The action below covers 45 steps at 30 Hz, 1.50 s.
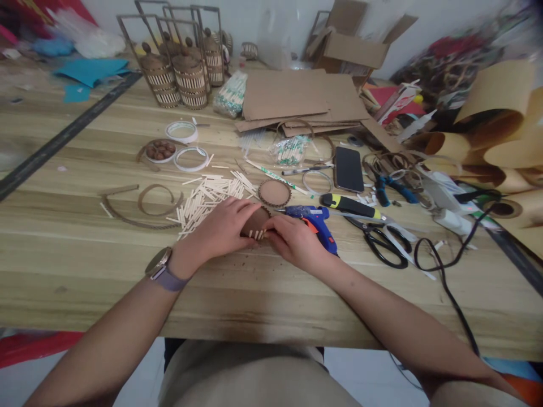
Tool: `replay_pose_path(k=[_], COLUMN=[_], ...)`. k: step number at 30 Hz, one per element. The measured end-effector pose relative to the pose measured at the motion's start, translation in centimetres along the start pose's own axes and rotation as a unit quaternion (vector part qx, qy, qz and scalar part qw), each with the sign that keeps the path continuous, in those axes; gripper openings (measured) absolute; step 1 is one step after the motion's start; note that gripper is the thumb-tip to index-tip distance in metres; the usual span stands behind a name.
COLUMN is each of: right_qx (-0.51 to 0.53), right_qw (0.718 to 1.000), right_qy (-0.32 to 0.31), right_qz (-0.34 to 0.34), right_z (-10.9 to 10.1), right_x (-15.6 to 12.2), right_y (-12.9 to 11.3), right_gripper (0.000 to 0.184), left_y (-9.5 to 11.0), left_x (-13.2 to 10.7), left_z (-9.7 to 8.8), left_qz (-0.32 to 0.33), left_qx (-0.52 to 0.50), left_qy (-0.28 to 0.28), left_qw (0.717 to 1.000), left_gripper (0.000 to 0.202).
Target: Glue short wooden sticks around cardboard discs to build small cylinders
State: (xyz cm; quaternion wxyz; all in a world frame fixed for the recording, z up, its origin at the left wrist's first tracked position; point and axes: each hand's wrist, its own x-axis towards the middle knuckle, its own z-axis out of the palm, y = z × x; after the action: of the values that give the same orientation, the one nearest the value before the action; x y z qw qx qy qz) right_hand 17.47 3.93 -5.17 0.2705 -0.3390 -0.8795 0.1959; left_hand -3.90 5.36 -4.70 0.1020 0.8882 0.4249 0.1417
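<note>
My left hand (227, 226) is closed around the left side of a round brown cardboard piece (251, 224). Several short pale sticks (256, 234) stand along the near rim of that piece. At its right edge my right hand (292, 240) pinches with thumb and finger, seemingly on one of the short sticks; the fingertips partly hide it. A second brown disc with a ridged rim (275, 193) lies just beyond my hands. Loose short wooden sticks (207, 198) are heaped behind my left hand. Right of my right hand lies a blue hot glue gun (320, 221).
Black-handled scissors (386, 246), a yellow-black cutter (350, 206) and a phone (348, 169) lie to the right, near a black cable (445, 277). Tape rolls (181, 131) and a bowl of brown beads (160, 151) sit behind. Stick lanterns (190, 82) and cardboard sheets (288, 96) stand farther back.
</note>
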Motion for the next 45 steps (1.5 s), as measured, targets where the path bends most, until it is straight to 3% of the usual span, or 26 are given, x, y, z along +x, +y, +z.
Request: replay_pose_path(k=[7,14,17,19,22,25,31,38,42,45], right_qx=[0.000,0.006,0.011,0.013,0.016,0.023,0.026,-0.007,-0.019,-0.029], right_qw=[1.000,0.999,0.999,0.999,0.999,0.998,0.992,0.988,0.983,0.983], right_qy=[-0.016,-0.028,-0.029,-0.025,-0.018,-0.019,-0.054,-0.062,-0.070,-0.079], right_qz=[0.011,0.019,-0.010,-0.024,-0.043,-0.057,-0.109,-0.144,-0.166,-0.166], right_z=[-0.1,-0.1,-0.4,-1.0,-1.9,-2.6,-3.4,-4.1,-4.0,-4.0], right_x=[0.0,0.1,0.1,0.1,0.0,-0.2,-0.4,-1.3,-2.2,-2.7], right_y=[0.2,0.0,-0.2,-0.4,-0.9,-1.8,-4.1,-5.2,-5.2,-5.2], right_gripper=[0.013,0.005,0.005,0.005,0.005,0.007,0.013,0.021,0.020,0.018], left_y=[0.0,0.6,0.7,0.2,-1.1,-2.4,-1.8,-0.7,0.3,0.9], left_x=[-0.2,-0.3,-2.0,-4.1,-7.1,-7.9,-3.9,0.4,3.1,4.6], left_z=[0.1,-0.3,-1.4,-2.1,-2.1,-1.1,0.1,2.1,3.5,3.3], left_qz=[-0.006,0.009,0.004,-0.010,-0.052,-0.090,-0.127,-0.035,-0.066,-0.083], left_qx=[0.002,0.034,0.095,0.131,0.166,0.177,0.204,0.221,0.184,0.147], left_qy=[0.000,-0.003,0.022,0.030,-0.005,-0.041,-0.058,-0.037,-0.041,-0.042], left_qw=[1.000,0.999,0.995,0.991,0.985,0.979,0.969,0.974,0.980,0.985], left_gripper=[0.069,0.081,0.092,0.084,0.073,0.071,0.072,0.059,0.076,0.082])
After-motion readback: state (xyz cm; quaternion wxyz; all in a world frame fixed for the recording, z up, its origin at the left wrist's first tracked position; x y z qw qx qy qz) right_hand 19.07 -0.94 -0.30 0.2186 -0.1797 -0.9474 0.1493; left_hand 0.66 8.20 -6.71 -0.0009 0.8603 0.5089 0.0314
